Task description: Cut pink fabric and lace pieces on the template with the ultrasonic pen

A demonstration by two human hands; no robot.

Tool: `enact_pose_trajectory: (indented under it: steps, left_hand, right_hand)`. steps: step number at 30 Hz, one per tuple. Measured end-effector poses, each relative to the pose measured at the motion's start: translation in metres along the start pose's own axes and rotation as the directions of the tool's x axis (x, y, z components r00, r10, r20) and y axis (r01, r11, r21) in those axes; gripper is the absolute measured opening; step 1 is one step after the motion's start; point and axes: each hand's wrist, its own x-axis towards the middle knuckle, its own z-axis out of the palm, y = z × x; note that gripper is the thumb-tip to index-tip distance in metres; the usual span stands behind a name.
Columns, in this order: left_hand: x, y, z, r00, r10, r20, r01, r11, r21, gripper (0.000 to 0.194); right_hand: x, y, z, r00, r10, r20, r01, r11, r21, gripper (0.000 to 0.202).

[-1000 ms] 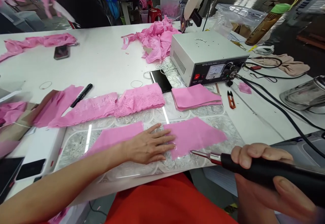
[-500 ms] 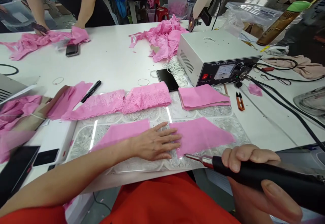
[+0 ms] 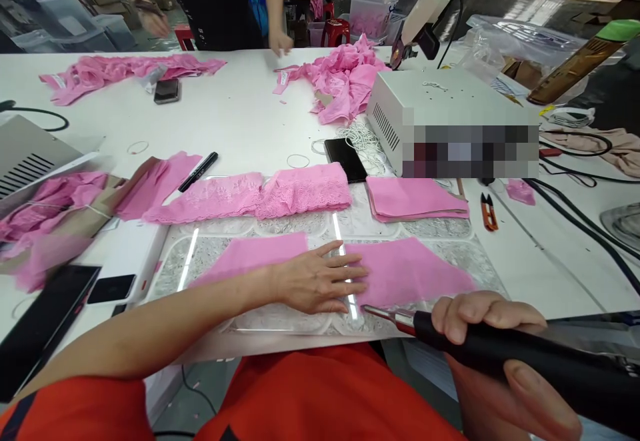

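Note:
My left hand (image 3: 320,279) lies flat with fingers spread, its fingertips pressing the left edge of a trimmed pink fabric piece (image 3: 410,271). A second pink fabric piece (image 3: 260,254) lies to the left, partly under my forearm. In my right hand (image 3: 493,321) is a thick black handheld tool (image 3: 540,351) with a pointed metal tip. That tip touches or nearly touches the lower left corner of the right-hand fabric piece. Beneath both pieces is a clear patterned mat (image 3: 300,321). Behind them lie pink lace strips (image 3: 300,191) and a stack of pink cut pieces (image 3: 417,199).
A grey control box (image 3: 440,97) stands at back right, with black cables running off its right side. Small orange snips (image 3: 489,213), a black phone (image 3: 345,159) and a marker pen (image 3: 199,171) lie around. Across the table stands a co-worker (image 3: 210,4) near pink garments (image 3: 345,77).
The view has swung slightly left. The co-worker has straightened, letting go of the pink garment, one hand now near the garment heap. My hands and the tool tip stay nearly in place.

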Motion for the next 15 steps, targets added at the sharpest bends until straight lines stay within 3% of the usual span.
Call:
enact_pose_trajectory:
  steps: [10,15]
  left_hand:
    - [-0.0014,-0.001,0.0054,0.999,-0.001,-0.042,0.0,1.0,-0.027,0.044]
    - [0.001,0.002,0.0022,0.999,0.0,-0.047,-0.002,0.999,-0.046,0.045]
  right_hand:
    - [-0.0047,-0.0012,0.0014,1.0,0.024,0.021,-0.022,0.997,-0.074,0.017]
    - [-0.0035,-0.0031,0.0014,0.998,0.051,-0.036,-0.054,0.993,-0.102,0.019]
